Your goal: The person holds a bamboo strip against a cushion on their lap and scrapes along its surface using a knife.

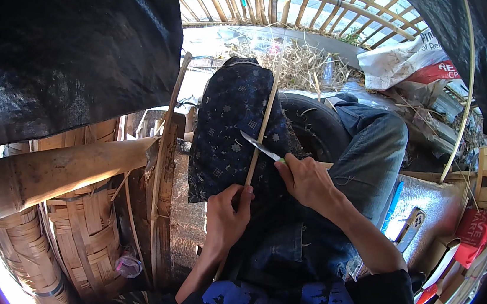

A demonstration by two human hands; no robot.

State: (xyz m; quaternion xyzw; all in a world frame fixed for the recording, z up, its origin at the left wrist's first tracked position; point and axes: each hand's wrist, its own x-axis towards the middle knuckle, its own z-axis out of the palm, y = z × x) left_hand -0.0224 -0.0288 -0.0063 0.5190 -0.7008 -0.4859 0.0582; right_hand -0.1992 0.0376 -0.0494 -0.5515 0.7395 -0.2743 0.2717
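Left hand [226,216] closed around lower part of thin bamboo strip [263,127], fingers wrapped, thumb pressed near strip at top of fist. Right hand [307,181] closed on handle of knife [260,147], handle mostly hidden inside grip, a greenish bit just showing at fingers. Blade pointing toward person's left, lying across strip and touching it just above left hand. Strip running nearly upright from left fist, up over dark patterned cloth [230,133] draped on raised left knee, upper end reaching toward dried grass [300,60] beyond. Right leg in blue jeans [374,148] bent alongside, right forearm crossing above it.

Surroundings noted: thick bamboo pole [51,170] lying aslant at left, resting over woven bamboo basket [78,224]. Second bent strip [164,143] standing beside cloth, near pole end. Black tyre [314,124] behind knees. Phone [409,227] lying on silver mat [440,202] to right of right leg, beside a blue flat item. Long thin cane [468,92] arching upward at far right. White sack [401,62] with red patch near top right. Bamboo lattice [295,3] overhead at rear. Dark netting [71,39] filling upper left. Red packaging [475,233] at right edge.
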